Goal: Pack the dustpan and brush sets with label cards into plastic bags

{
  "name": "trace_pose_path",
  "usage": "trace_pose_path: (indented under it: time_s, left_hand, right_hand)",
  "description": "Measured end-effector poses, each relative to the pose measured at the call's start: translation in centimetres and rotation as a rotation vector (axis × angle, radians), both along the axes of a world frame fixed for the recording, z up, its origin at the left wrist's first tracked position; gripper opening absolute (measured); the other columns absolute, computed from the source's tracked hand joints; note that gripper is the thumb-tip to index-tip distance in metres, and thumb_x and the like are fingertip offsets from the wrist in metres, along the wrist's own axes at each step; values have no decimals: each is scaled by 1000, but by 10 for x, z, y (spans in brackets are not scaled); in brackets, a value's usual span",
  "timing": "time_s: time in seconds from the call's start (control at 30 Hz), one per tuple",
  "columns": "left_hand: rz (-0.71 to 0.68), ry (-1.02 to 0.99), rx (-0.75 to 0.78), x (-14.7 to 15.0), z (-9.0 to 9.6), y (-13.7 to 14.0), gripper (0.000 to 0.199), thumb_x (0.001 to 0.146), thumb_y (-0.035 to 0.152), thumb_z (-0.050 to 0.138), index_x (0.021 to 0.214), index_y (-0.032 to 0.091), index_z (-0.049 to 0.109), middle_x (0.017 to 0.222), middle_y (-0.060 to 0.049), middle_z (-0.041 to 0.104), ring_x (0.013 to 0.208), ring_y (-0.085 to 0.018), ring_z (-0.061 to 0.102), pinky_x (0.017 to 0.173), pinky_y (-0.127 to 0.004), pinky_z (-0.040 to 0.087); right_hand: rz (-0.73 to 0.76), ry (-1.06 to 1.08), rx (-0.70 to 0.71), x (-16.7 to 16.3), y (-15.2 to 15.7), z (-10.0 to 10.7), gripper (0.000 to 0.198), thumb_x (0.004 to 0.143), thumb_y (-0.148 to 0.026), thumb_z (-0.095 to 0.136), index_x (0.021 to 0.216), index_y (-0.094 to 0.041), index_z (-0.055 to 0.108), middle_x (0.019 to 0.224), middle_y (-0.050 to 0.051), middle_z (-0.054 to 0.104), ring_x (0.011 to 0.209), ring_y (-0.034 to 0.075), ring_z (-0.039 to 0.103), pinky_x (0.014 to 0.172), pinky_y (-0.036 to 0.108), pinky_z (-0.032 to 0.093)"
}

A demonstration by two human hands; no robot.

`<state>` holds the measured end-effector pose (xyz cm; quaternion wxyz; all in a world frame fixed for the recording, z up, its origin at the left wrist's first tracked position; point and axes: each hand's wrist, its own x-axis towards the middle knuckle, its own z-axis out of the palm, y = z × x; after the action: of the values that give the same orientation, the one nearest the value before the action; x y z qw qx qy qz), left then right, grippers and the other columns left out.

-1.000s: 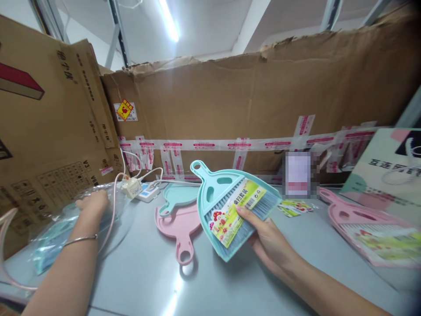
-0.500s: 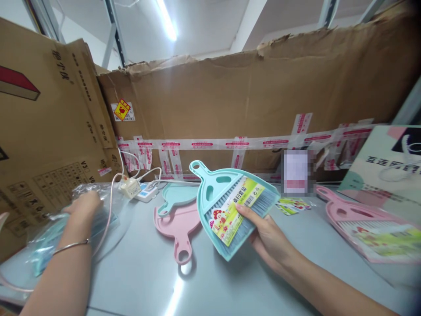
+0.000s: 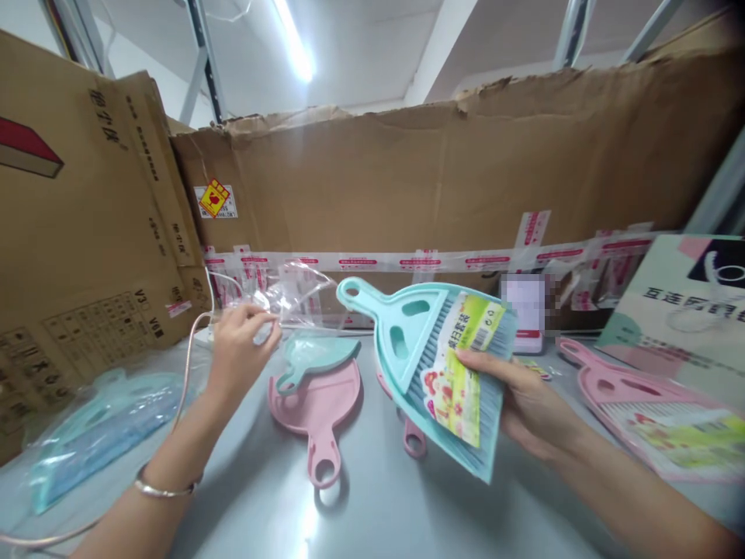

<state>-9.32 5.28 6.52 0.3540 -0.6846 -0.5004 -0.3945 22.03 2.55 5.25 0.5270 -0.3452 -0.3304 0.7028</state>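
A thin clear plastic bag [image 3: 296, 291] is pinched between the thumb and fingers of my left hand [image 3: 241, 341], raised above the table. My right hand [image 3: 529, 404] grips a turquoise dustpan-and-brush set [image 3: 407, 341] by its right side, thumb on the yellow-green label card [image 3: 462, 365]. The set is tilted, its ring handle pointing up and left. Between my hands, a small turquoise dustpan-shaped piece [image 3: 329, 353] rests on a pink one [image 3: 317, 404]. Another pink ring handle [image 3: 414, 441] shows from beneath the held set; the rest is hidden.
At left lies a turquoise set in clear plastic [image 3: 110, 419], with a cable [image 3: 189, 373] beside it. A pink dustpan set [image 3: 622, 384] lies at right before a printed box [image 3: 669, 303]. Large cartons [image 3: 361, 178] wall off the back. A blurred-out upright item [image 3: 524, 310] stands behind.
My left hand has moved right and up from the plastic at far left, now with a clear bag in its fingers. My right hand has shifted the turquoise set right and turned it slightly.
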Motion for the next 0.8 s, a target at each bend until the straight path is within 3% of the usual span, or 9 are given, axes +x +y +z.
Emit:
trace_pose_path:
  time_s: [0.1,0.17,0.27,0.43,0.63,0.8]
  left_hand:
    - [-115,29,-89,15,-14,4,17,81,22,52,76,16,67,66,-3,53,64,-16,49,62,-29,41]
    - [-216,44,-128,24,-21,4,18,83,20,50,82,15,66,66,-3,52,64,-15,47,61,-27,41]
    - [-327,97,-172,39,-31,1,19,85,18,47,91,14,65,71,-4,54,67,-15,49,63,-28,42]
    - [-394,154,-179,62,-43,-7,22,86,13,44,96,16,63,72,-4,58,66,-15,50,61,-27,43]
    - [-482,122,-158,76,-39,-19,22,84,10,45,97,17,62,73,-4,57,69,-15,49,62,-27,43]
    - [-494,227,-191,80,-41,-23,22,82,8,47,98,17,61,75,-5,61,68,-16,49,61,-28,39]
  right_hand:
    - [164,-125,-23,-3,-3,-5,35,64,-21,71,96,-13,62,95,11,69,83,26,66,77,38,54]
    - [191,-168,-29,-10,-6,-12,34,66,-21,70,98,-13,61,96,11,69,85,25,66,79,36,53]
    - [110,-148,-47,-22,-9,-22,42,68,-23,69,107,-15,57,101,9,68,91,24,64,82,36,51]
    - [-42,-13,-112,-36,-13,-32,52,66,-26,71,114,-16,54,98,9,69,89,25,65,80,38,52]
    - [-36,-60,28,-46,-21,-40,48,60,-28,76,104,-16,61,101,7,68,94,25,63,82,36,51]
    - [-94,75,-60,-49,-21,-41,49,64,-28,74,108,-18,57,93,5,70,85,22,65,74,34,53]
